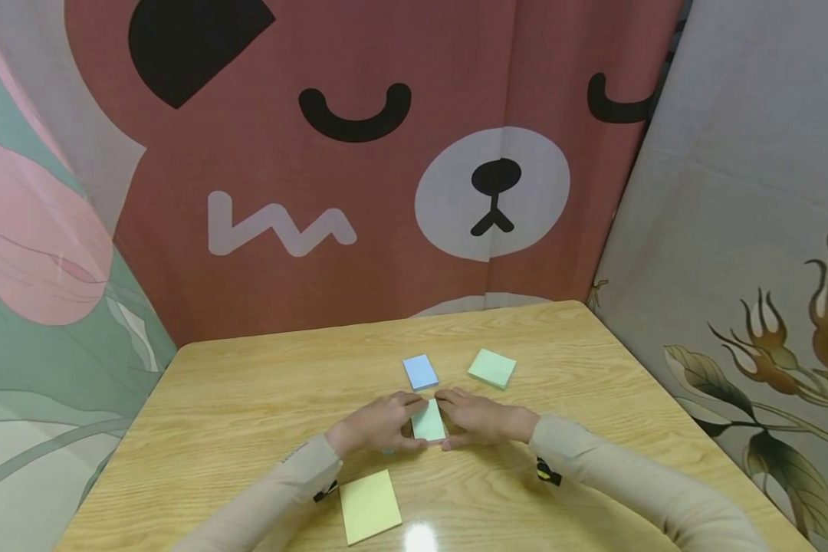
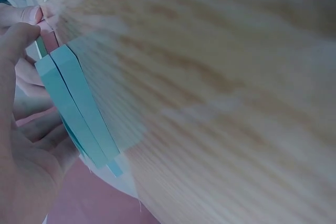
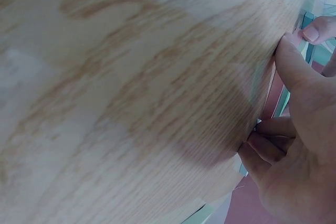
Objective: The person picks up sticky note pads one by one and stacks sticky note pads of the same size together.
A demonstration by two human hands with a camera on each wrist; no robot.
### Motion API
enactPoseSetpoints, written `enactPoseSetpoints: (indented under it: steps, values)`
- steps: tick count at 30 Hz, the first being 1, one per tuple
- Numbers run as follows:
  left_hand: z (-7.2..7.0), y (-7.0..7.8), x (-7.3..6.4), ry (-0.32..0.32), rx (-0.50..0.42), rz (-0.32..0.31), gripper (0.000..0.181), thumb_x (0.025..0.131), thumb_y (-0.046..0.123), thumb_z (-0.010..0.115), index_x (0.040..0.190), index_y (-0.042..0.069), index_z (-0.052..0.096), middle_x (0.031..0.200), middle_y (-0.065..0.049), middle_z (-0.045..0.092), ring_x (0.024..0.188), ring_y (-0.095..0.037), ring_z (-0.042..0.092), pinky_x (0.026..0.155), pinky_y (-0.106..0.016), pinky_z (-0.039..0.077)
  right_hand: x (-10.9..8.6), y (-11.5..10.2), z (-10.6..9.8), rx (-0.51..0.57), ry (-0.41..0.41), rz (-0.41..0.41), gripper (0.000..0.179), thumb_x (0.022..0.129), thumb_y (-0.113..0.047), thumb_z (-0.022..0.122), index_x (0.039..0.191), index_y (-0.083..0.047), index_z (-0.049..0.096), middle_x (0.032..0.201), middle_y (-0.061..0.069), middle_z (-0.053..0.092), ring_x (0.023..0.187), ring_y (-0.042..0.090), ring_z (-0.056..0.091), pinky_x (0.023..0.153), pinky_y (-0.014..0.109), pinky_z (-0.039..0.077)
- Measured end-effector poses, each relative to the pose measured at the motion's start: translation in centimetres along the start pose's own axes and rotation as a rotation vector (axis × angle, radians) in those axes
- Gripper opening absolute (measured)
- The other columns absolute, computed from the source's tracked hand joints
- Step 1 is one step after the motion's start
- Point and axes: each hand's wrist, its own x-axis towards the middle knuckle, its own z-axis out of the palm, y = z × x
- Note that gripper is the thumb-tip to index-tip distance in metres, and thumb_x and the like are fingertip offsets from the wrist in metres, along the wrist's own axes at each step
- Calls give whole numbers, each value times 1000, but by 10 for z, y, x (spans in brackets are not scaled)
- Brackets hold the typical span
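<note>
A pale green sticky note pad (image 1: 428, 422) lies mid-table, with a pink pad (image 3: 273, 95) showing under it in the right wrist view. My left hand (image 1: 381, 423) grips the left side of this stack, its thumb at the near corner and fingers at the far one. From the other side my right hand (image 1: 481, 418) holds the right edge, thumb and fingertips at the corners. A teal sticky note pad (image 2: 79, 103) sits beside the stack near the left palm. The head view shows only a sliver of it below that hand.
Just beyond the hands lies a blue pad (image 1: 421, 372), with a light green pad (image 1: 492, 368) to its right. A larger yellow pad (image 1: 371, 507) is by the left forearm. Patterned curtains hang behind and beside the wooden table (image 1: 248, 383).
</note>
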Motion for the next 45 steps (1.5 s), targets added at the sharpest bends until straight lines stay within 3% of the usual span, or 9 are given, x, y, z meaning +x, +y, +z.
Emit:
enactPoseSetpoints:
  steps: [10,16,23,36,45]
  values:
    - [3,-4,-4,30,-8,-1,81,91,59,61,144,-1,47,141,-16,51,127,-27,52,99,-37,48,1,1,1,-7,-7,5,81,98,-48,56,149,10,30,154,24,29,140,32,32,111,42,35]
    - [0,-5,-7,-23,-4,-90,91,88,68,57,148,1,43,147,-16,46,132,-29,47,102,-44,45,1,0,1,9,-6,12,81,98,-48,57,148,11,31,154,24,28,140,35,31,111,43,34]
    - [-4,-4,-10,-52,57,-161,97,83,76,56,142,-1,50,142,-17,51,130,-32,49,106,-45,41,1,1,3,-17,-5,21,82,98,-50,56,148,11,33,154,24,29,141,34,30,111,42,34]
    - [-3,-5,-11,-98,38,-192,93,85,75,54,142,1,50,145,-16,47,132,-33,46,104,-47,43,0,2,3,-21,25,-13,79,99,-48,56,146,13,35,153,26,30,140,37,32,110,45,35]
    - [-3,-4,-12,-106,31,-193,97,85,75,53,143,-3,48,147,-19,45,133,-34,45,103,-46,44,1,6,10,-89,72,-55,80,98,-49,55,144,14,37,150,26,35,135,35,39,107,41,40]
